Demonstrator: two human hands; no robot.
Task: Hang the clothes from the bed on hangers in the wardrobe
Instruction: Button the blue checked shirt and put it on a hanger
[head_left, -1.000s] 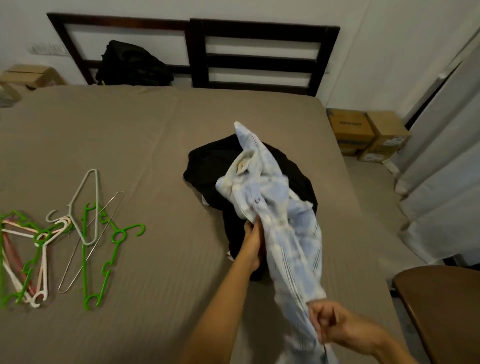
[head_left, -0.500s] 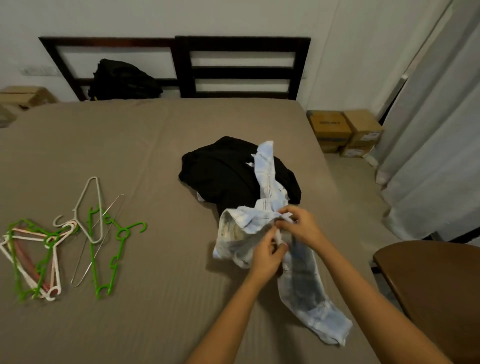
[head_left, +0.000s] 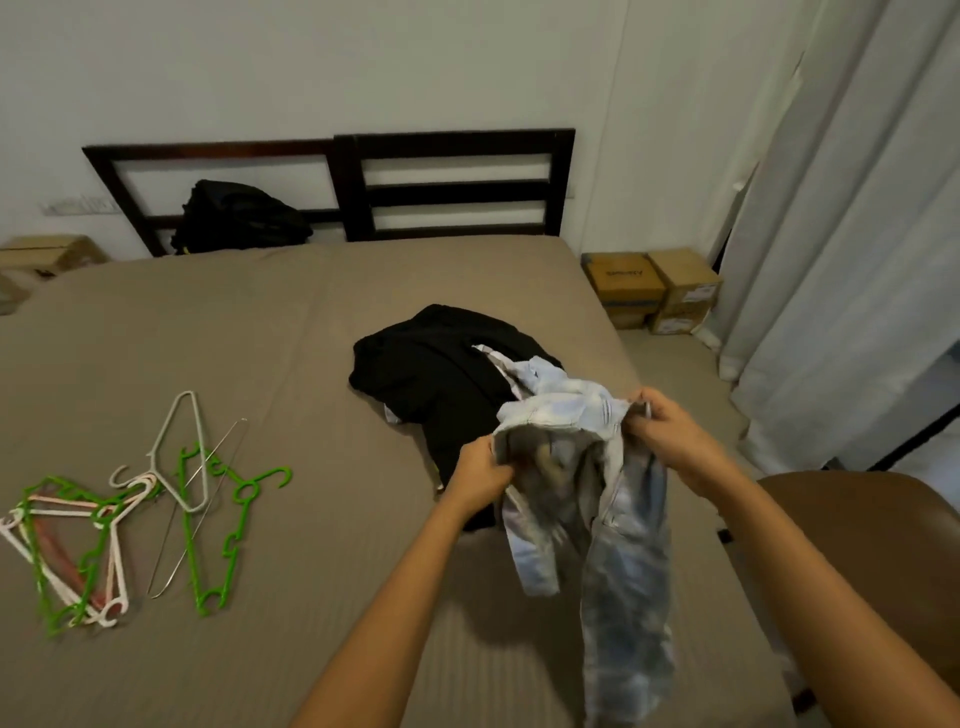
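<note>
The bed (head_left: 260, 364) fills the middle and left of the frame, and the task's clothes lie on it right of centre. They are a heap of black clothes (head_left: 431, 374) and a pale blue checked shirt (head_left: 597, 493), which is raised over the heap's near edge and hangs down toward the bottom of the frame. The hangers (head_left: 130, 509) lie in a loose tangle at the lower left, well apart from the shirt. The wardrobe is not in view. The left hand (head_left: 480, 475) grips the shirt's top edge at centre frame, and the right hand (head_left: 670, 434) pinches the other end of that edge further right. The fingers (head_left: 657, 405) of both are curled tight into the cloth.

The step in hand looks like finding and opening the neck of the shirt. To do it well, the person should probably keep the top edge stretched between the two hands until the collar and shoulders are plain. The body and sleeves should hang free rather than twisted. One hand can then let go to fetch a hanger, best one lying loose at the edge of the tangle.

Half a second earlier the hands were pinched close together in the middle of the cloth; they have since drawn apart. The shirt's top now gapes open between them, and more of it hangs clear of the bed
</note>
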